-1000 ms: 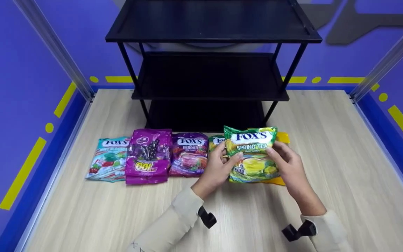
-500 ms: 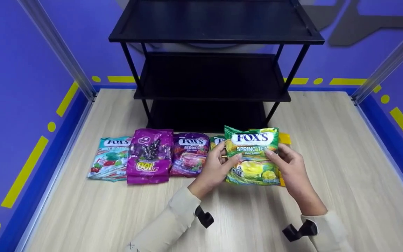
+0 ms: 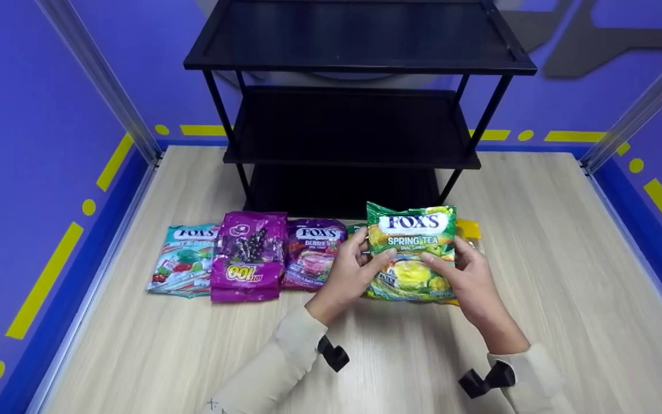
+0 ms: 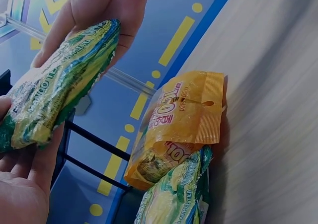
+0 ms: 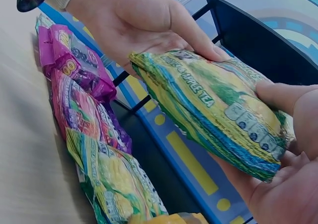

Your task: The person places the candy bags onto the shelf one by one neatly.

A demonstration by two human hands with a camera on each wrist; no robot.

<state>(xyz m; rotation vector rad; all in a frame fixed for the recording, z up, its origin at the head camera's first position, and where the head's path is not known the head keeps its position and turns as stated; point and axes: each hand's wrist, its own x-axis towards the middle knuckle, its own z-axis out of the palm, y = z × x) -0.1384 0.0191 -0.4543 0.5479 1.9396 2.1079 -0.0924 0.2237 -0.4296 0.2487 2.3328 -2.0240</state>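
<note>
Both hands hold up a green and yellow bag of Fox's Spring Tea candy (image 3: 414, 253), its front facing the head camera. My left hand (image 3: 345, 273) grips its left edge, thumb on the front and fingers behind. On the other side, my right hand (image 3: 472, 284) grips the right edge the same way. The wrist views show the bag raised above the table. Behind it lie a second green candy bag (image 5: 119, 179), mostly hidden in the head view, and an orange candy bag (image 4: 184, 110).
To the left lie a purple Fox's Berries bag (image 3: 312, 253), a magenta candy bag (image 3: 249, 256) and a teal Fox's bag (image 3: 184, 261) in a row on the wooden table (image 3: 193, 351). A black tiered shelf (image 3: 354, 123) stands behind them. Blue panels (image 3: 32, 144) enclose the table.
The held bag has shifted slightly left and up, and tilted a little between frames. My right thumb has moved inward across its front. The head view has turned slightly left.
</note>
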